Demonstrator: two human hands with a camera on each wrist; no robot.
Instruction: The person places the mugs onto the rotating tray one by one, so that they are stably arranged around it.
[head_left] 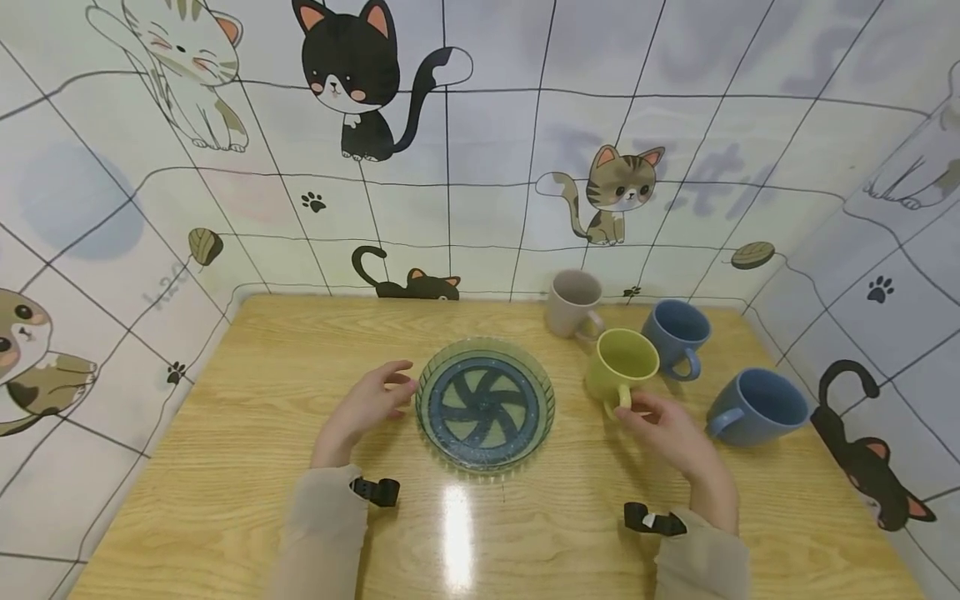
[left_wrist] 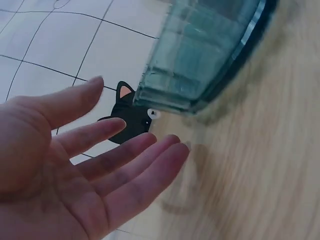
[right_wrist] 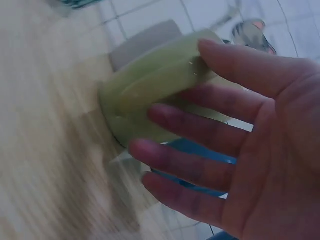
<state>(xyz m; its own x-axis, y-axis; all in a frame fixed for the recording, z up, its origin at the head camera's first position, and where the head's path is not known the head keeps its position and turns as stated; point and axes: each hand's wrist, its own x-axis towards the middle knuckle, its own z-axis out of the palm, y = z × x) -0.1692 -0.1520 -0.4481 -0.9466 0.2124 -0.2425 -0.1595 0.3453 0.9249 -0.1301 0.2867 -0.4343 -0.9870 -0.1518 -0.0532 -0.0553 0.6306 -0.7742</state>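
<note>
Head view: yellow mug ahead of right fingers, handle pinched.

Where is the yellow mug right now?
In the head view, the yellow mug is right of the glass dish, just front-right of the gray mug, with the right hand touching its handle.
</note>
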